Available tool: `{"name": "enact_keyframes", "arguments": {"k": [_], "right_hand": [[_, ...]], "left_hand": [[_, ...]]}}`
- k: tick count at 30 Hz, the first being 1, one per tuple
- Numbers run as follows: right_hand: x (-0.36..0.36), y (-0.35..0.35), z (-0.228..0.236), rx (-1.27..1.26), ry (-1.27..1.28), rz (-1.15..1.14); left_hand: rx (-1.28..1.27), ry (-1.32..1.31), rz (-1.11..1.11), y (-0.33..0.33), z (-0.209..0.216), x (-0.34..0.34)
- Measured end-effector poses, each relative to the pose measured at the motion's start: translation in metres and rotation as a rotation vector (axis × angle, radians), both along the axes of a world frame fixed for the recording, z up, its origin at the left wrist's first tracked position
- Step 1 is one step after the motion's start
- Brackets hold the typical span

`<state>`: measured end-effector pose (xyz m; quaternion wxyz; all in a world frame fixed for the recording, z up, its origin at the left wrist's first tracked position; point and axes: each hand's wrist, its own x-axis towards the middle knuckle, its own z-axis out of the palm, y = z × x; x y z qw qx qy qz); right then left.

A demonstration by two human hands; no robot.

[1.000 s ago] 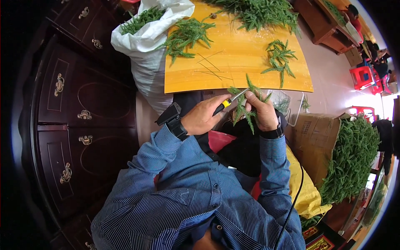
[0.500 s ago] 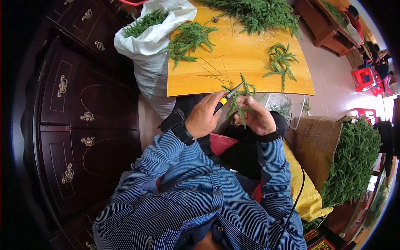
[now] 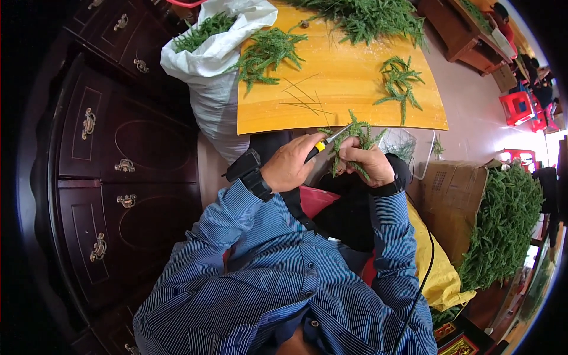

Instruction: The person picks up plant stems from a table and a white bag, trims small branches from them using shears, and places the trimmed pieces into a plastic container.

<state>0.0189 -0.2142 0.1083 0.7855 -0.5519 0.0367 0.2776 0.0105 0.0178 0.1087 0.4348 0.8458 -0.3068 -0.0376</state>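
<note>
My left hand [image 3: 289,164] is closed round a pointed tool [image 3: 320,145] with a black and yellow handle and a slim metal tip. The tip lies against a green needle-leaved sprig [image 3: 358,129], which looks like artificial greenery. My right hand [image 3: 368,161] pinches that sprig near its base, thumb and fingers together. Both hands are just off the near edge of the orange-yellow table [image 3: 349,89], above my lap. Several thin dark stems [image 3: 302,99] lie on the tabletop, with one loose sprig [image 3: 401,86] to their right.
A bunch of sprigs [image 3: 272,53] lies at the table's left, a larger pile [image 3: 373,18] at the back. A white sack [image 3: 216,106] of greenery stands at left, beside dark cabinets [image 3: 130,142]. At right are a clear bin [image 3: 414,142], a cardboard box [image 3: 449,201] and a yellow sack [image 3: 435,266].
The right hand has turned and curled tighter round the sprig, which has shifted slightly right and spread. The left hand keeps its hold on the tool.
</note>
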Motion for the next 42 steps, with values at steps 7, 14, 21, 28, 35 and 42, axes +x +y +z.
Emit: {"name": "enact_keyframes", "arguments": {"k": [7,14,21,28,35,42], "right_hand": [[0.002,-0.004,0.005,-0.046,-0.062,0.092],[0.003,-0.008,0.009,-0.041,-0.054,0.124],[0.0,-0.005,0.015,-0.069,-0.099,0.11],[0.001,-0.004,0.011,-0.057,-0.064,0.072],[0.005,-0.006,0.01,-0.077,-0.011,0.088],[0.005,-0.007,0.007,-0.099,0.003,0.099]], "left_hand": [[-0.048,0.081,-0.103,0.004,0.004,0.003],[-0.095,0.211,-0.132,0.005,0.012,0.002],[-0.117,0.125,-0.091,0.001,0.001,-0.001],[-0.135,0.077,-0.04,-0.005,-0.002,-0.004],[-0.164,0.213,-0.061,-0.002,0.001,0.0],[-0.15,0.241,-0.037,0.001,0.001,0.001]]}}
